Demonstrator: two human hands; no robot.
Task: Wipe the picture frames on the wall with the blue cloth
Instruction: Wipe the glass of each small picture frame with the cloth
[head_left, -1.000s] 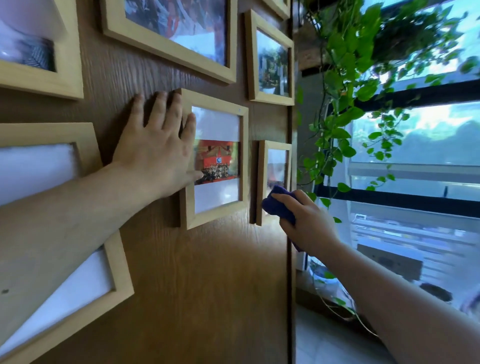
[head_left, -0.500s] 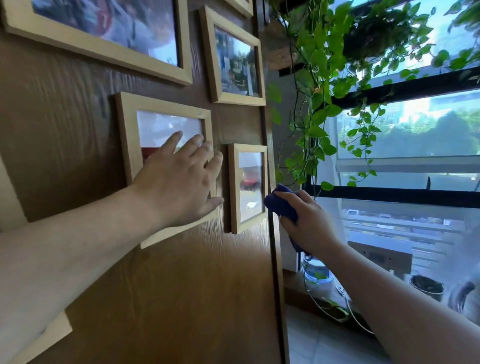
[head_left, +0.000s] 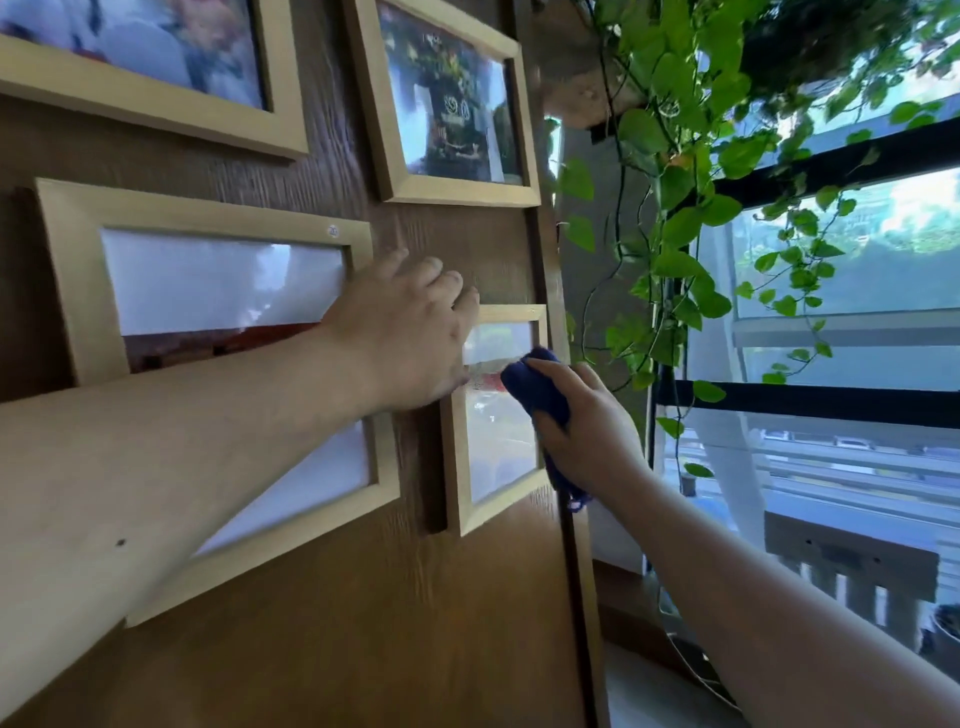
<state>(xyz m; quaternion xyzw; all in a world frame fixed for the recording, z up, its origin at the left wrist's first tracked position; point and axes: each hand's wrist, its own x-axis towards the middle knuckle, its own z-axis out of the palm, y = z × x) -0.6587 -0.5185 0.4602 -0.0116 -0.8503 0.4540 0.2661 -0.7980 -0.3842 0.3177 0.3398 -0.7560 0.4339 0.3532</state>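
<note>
On the dark brown wood-grain wall panel (head_left: 322, 623) hung several pale wooden picture frames, and nothing in the view told which of them were already clean, so most of the job may well have remained. Furthest left, a wide pale wooden frame (head_left: 72, 291) with a mostly white picture lay partly behind the left forearm, below a large pale frame (head_left: 156, 111) cut off by the upper edge. The left hand (head_left: 400, 338) rested open, fingers loosely spread, on the panel between the wide frame and the small one, its thumb side touching the small frame's left rail, apparently to steady it; it held nothing. Above it hung an upright pale wooden frame (head_left: 447, 195) with a dim picture. The small upright pale wooden frame (head_left: 457, 467) near the panel's right edge seemed to be the one being wiped. The right hand (head_left: 587, 426) was closed around the bunched dark blue cloth (head_left: 535, 387), pressing it to the glass by the frame's right rail, a loose corner dangling below the palm. Right of the panel, a trailing green-leaved vine (head_left: 675, 208) hung before the window.
</note>
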